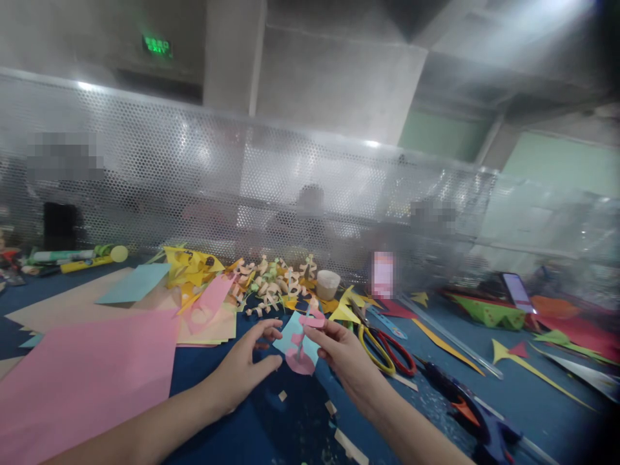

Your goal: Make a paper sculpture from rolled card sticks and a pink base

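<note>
My right hand (345, 352) pinches a small paper piece (301, 342) made of light blue and pink paper, holding it up just above the blue table (271, 426). My left hand (247, 368) hovers right beside the piece's left edge with its fingers loosely curled and apart, holding nothing. A pile of curled peach paper cutouts (271, 284) lies just beyond both hands.
Large pink sheets (82, 374) cover the table's left side, with a light blue sheet (133, 284) and yellow scraps (191, 268) behind. Scissors with yellow and red handles (385, 349), a glue gun (465, 407), a small cup (328, 284) and a ruler lie to the right. A perforated screen (242, 187) closes the back.
</note>
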